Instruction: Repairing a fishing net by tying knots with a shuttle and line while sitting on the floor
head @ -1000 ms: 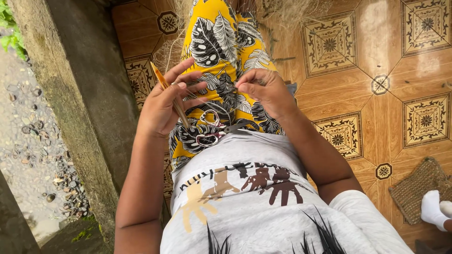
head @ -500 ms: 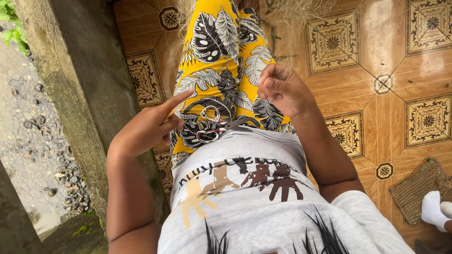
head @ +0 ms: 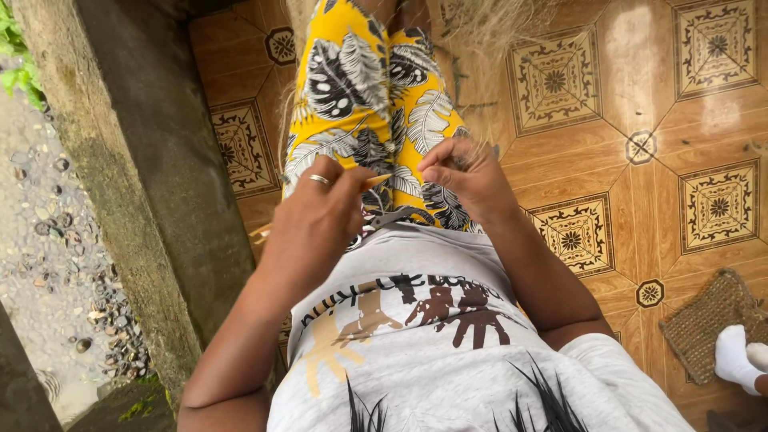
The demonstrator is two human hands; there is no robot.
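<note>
My left hand point(head: 316, 220), with a ring on one finger, rests over my lap and grips a thin orange-tan stick point(head: 374, 181) whose tip pokes out toward the right. My right hand point(head: 464, 178) is just beside it, fingers pinched on fine pale fibres point(head: 478, 148). Both hands hover over my yellow leaf-patterned trousers point(head: 352, 80). A grey strip point(head: 388, 216) shows under the left hand; what it is cannot be told. A loose bundle of the same pale fibres point(head: 496, 24) lies on the floor beyond my knees.
I sit on a brown patterned tile floor point(head: 640, 96). A concrete ledge point(head: 136, 160) runs along the left, with gravel point(head: 48, 240) below it. A small woven mat point(head: 708, 320) and another person's white-socked foot point(head: 736, 356) are at the lower right.
Half a second ago the hands were apart, the left lowered toward the ledge side. They have come back together over my lap, the stick again pointing at the right hand.
</note>
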